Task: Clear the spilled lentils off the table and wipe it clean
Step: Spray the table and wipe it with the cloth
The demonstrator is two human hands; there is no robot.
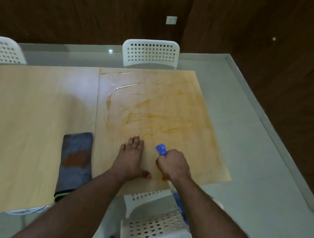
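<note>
Tabletop (35, 116) was pale blond wood grain, lower and left of frame. Its right-hand panel carried orange-yellow smears (158, 119) in streaks across the centre, with glossy clear wet lines (125, 86) toward the upper centre. Cloth (76, 160) at lower centre-left was grey-blue, with a rust-orange stain in its middle and a black end with a lime-green stripe. Spray bottle (161, 149), right of centre, had a bright blue nozzle. Chairs (150, 53) were white with a regular grid of round holes. Wall (86, 7) above was dark brown wood; socket plate (171, 20) white. Floor (249, 129) was pale grey-green.
</note>
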